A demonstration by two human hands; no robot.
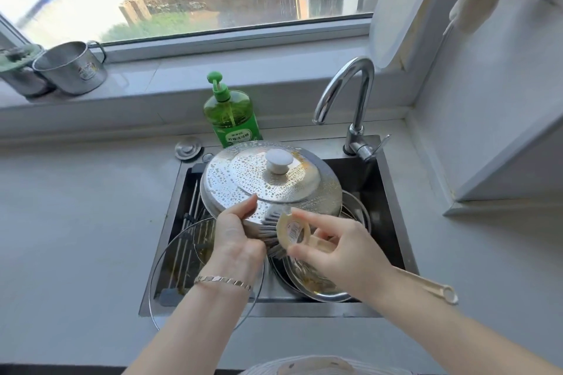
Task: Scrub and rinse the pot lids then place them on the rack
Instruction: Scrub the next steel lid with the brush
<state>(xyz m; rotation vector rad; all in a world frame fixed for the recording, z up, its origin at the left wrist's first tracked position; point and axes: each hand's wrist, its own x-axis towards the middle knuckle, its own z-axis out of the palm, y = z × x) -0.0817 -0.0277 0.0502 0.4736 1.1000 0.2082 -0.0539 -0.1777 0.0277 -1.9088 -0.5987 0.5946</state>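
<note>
Stainless steel, beaded with suds and droplets, the big domed lid hangs tilted over the sink, its white knob and top face turned toward the person. Its near rim is the meeting point. The left hand grips that rim from the left with curled fingers, one finger lying on the wet top. The right hand pinches the head of the brush just beside it, and the bristles touch the rim between the two hands. The brush's long axis runs from the rim back and to the person's right, ending in the handle. So the unscrubbed dome lies up and away from the bristles, and a push forward along the handle should likely reach it. Below wait a glass lid and another steel lid.
</note>
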